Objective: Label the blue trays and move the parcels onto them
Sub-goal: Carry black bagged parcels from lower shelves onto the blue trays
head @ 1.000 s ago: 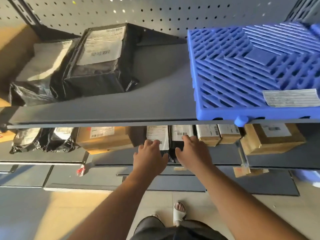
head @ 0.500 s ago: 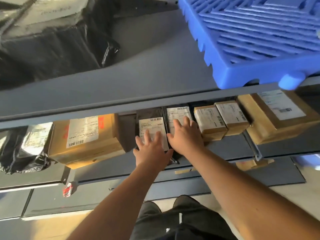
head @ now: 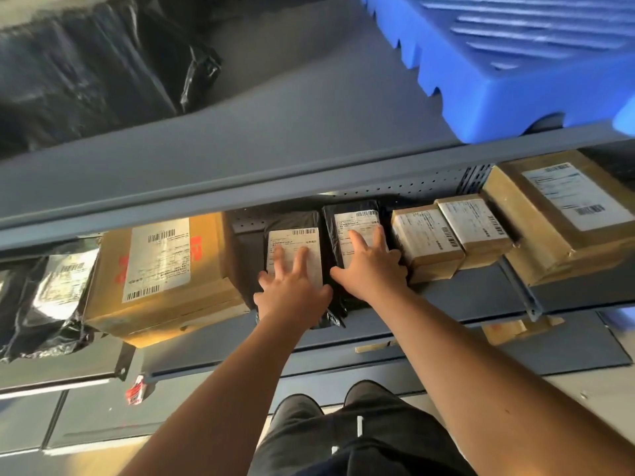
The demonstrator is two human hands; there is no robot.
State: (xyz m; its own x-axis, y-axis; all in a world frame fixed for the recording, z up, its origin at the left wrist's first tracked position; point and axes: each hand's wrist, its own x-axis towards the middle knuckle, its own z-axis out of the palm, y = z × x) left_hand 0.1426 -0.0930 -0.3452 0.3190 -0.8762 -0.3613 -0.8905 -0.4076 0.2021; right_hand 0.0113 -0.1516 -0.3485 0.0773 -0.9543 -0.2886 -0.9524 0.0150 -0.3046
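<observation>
Grey metal shelving (head: pixel 275 159) across the whole view, upper shelf above lower; blue tray (head: pixel 536 63) at the upper right, sitting on the upper shelf with its corner over the front lip; black bagged parcel (head: pixel 86 77) at the upper left, blurred; large cardboard box (head: pixel 165 276) on the lower shelf at the left, another large box (head: pixel 563 221) at the far right, two small cartons (head: pixel 450 235) side by side between; two black parcels upright in the middle, touching each other; left black parcel (head: pixel 292 242) under the left hand (head: pixel 292 293), fingers spread flat on its white label; right black parcel (head: pixel 354 228) under the right hand (head: pixel 371 269), fingers likewise spread and pressed on its label.
</observation>
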